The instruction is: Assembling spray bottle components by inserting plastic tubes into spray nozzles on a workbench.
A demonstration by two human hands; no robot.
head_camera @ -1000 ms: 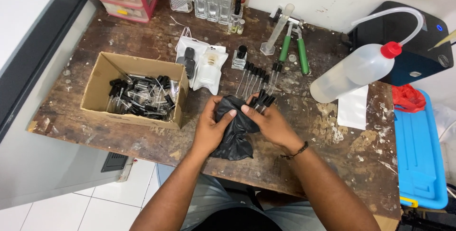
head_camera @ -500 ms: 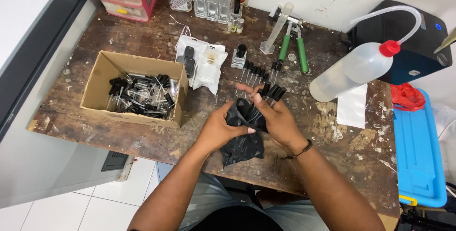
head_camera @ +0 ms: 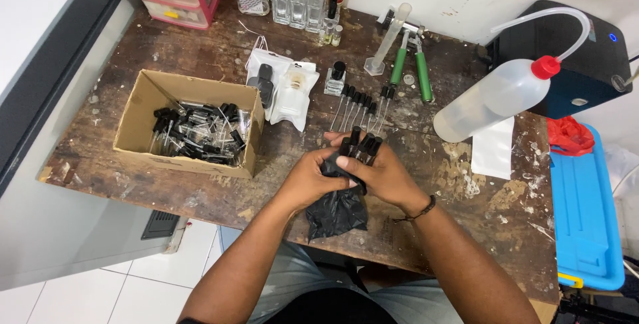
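Both hands now bunched together over the black plastic bag (head_camera: 338,207), pulled in toward the body since a moment ago, when the bundle sat further up the bench. Right hand (head_camera: 381,176) closed around a cluster of black-capped spray pumps (head_camera: 363,145), caps poking out above the knuckles; a second ago only loose plastic in that grip, so pumps apparently drawn out of the bag and gathered. Left hand (head_camera: 313,179) clenched on the bag's neck, fingers wrapped into the crumpled plastic, wrist bent inward, thumb side up. Forearms converging from below, dark bracelet (head_camera: 418,214) on the right wrist. Bag hanging over the near edge of the wooden bench (head_camera: 200,197). Just beyond the bag, a row of single pumps (head_camera: 359,101) lying side by side; left of the bag, a cardboard box (head_camera: 143,107) holding small vials; to its right and beyond, a squeeze bottle (head_camera: 492,101) with red cap.
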